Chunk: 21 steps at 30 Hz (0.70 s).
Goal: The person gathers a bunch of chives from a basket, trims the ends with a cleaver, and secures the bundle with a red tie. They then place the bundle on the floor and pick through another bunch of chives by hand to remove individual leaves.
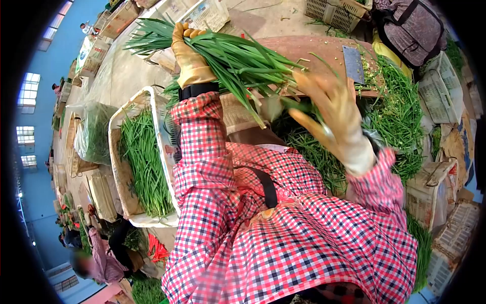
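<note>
Large hall, blue wall (pixel 38 192) with windows (pixel 29 88) along the left. Pale concrete floor (pixel 119 71). A reddish-brown bench (pixel 309 46) stands ahead, scattered with green trimmings. A cleaver (pixel 353 63) lies flat on it towards the right. A heap of cut greens (pixel 400 116) lies below the bench's right end. Pale plastic crates (pixel 438 91) stand stacked at the right edge.

To the left is a white tray (pixel 164 137) filled with long green leaves, with a clear plastic bag (pixel 93 131) beside it. A second person (pixel 410 25) in a dark jacket sits beyond the bench at top right. Another person (pixel 96 258) is at lower left.

The wearer has a red check shirt and yellow gloves. The left hand (pixel 190 55) is raised with its grip clamped round a bunch of chives (pixel 238 58) near the middle. Leaf tips fan out to the left and the stalk ends run down to the right, over the near edge of the bench.

The right hand (pixel 336 119) is just beside the stalk ends, grip apart and fingers splayed. A few dark leaves lie against its fingertips. Cannot tell whether any are pinched.
</note>
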### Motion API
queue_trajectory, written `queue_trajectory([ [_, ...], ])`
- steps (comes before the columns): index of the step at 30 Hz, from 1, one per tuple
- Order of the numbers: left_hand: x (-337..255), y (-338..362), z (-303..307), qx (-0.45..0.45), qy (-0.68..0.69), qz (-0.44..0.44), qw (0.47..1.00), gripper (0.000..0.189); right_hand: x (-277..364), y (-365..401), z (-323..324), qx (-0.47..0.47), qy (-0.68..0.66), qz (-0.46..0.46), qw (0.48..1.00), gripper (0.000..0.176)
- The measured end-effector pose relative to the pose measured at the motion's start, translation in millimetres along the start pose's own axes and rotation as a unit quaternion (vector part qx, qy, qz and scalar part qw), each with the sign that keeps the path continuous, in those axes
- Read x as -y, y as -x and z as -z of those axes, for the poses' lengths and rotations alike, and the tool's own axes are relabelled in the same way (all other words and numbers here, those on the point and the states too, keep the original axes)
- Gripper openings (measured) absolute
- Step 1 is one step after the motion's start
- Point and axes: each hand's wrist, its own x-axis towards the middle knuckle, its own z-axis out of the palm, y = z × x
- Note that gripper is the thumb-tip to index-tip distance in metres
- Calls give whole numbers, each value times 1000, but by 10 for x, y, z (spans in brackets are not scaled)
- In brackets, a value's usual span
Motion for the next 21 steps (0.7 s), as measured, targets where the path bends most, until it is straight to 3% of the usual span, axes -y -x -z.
queue_trajectory([
  [2, 76, 105, -90, -11, -2, -8, 1000, 23, -26, -436, -330, -51, -1, 22, 998, 46],
  [5, 79, 224, -182, -22, 27, -4, 999, 19, -196, -442, -786, -72, 51, 169, 982, 30],
  [9, 23, 268, -102, -30, 12, -31, 999, 17, -338, -97, -620, 110, -125, 125, 978, 9],
  [11, -15, 257, -32, -42, 31, -15, 999, 17, -397, 191, -456, 221, -143, 98, 960, 9],
  [12, -9, 245, -14, -45, 41, -4, 998, 16, -403, 316, -373, 275, -149, 82, 946, 10],
  [14, -37, 287, -60, -65, 13, -18, 998, 16, -351, 407, -161, 494, -112, 32, 862, 17],
  [15, -64, 265, -28, -68, 15, -10, 998, 16, -354, 440, -63, 379, -184, 64, 905, 32],
  [16, -80, 248, 14, -72, 16, 0, 997, 16, -307, 327, -14, 281, -70, 129, 949, 50],
  [18, -46, 225, 74, -72, -11, -23, 997, 16, -271, 174, -82, 81, 77, 144, 983, 54],
  [21, 7, 257, -5, -102, -27, -27, 994, 15, -477, -70, -434, 25, 115, 217, 969, 43],
])
